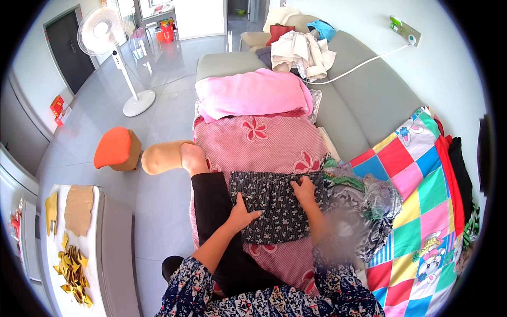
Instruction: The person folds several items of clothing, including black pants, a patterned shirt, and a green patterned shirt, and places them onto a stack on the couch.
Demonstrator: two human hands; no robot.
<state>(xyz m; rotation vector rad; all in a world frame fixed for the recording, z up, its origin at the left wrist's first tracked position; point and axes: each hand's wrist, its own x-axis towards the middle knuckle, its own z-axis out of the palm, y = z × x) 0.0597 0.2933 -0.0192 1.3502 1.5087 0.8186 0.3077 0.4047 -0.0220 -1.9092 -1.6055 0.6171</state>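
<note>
A black floral-print cloth [273,210], folded to a rough rectangle, lies on the pink patterned cover [257,138] in front of me. My left hand [242,213] rests on its left part, thumb and fingers spread apart. Near the cloth's upper right edge is my right hand [304,191], its thumb and forefinger at a fold; whether they pinch the fabric I cannot tell. Against the right side of the cloth sits a heap of sheer and patterned fabrics [356,198]. A folded pink towel or blanket [253,93] lies at the far end of the cover.
A colourful checked quilt [424,198] spreads at the right. Beige clothes [297,51] are piled on the grey sofa [368,91]. An orange-topped stool [113,148] and a white fan [138,103] stand left. Folded gold paper pieces [73,269] lie on a white-topped cabinet.
</note>
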